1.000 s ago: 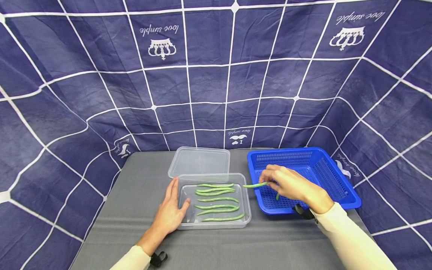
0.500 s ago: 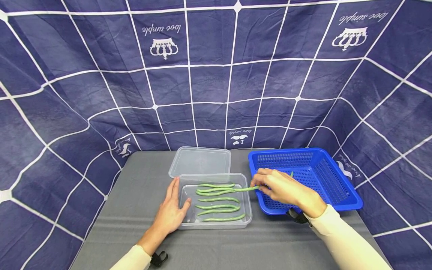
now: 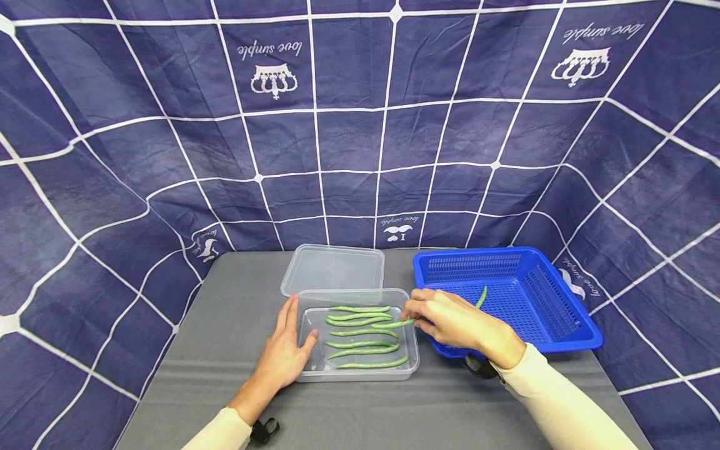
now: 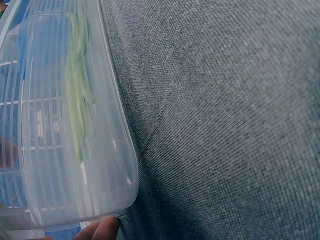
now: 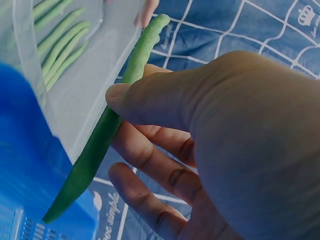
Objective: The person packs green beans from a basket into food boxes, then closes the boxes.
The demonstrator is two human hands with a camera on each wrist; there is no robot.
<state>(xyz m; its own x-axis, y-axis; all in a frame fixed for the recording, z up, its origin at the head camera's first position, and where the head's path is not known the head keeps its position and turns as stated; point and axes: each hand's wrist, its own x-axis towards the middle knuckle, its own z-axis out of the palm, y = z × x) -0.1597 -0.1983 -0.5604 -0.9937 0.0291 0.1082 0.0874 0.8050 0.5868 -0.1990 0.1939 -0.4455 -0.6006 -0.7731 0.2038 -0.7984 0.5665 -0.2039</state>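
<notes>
Green bean [image 3: 392,324] held in the right hand [image 3: 450,319]: its free left end lies over the right part of a rectangular clear plastic container [image 3: 360,376]. Grip of the right hand: thumb and forefinger pinch the bean; in the right wrist view, a length of it sticks out on either side of the thumb. Contact between its tip and the beans below cannot be judged. Inside the container, several loose green beans [image 3: 368,364] lie roughly parallel, running left to right.

Left hand [image 3: 288,350]: along the container's left side, fingers extended toward the far left corner, thumb spread apart from them over the rim; grip spread, touching the container.

Right of the container: blue perforated plastic basket [image 3: 525,312]; another green bean [image 3: 482,298] shows in it, partly hidden by the right hand. Translucent lid [image 3: 335,272] lies flat beyond the container, left of the basket. All stand on a grey bench [image 3: 365,415]. Far side and both flanks: navy cloth [image 3: 349,140] with white grid lines.
</notes>
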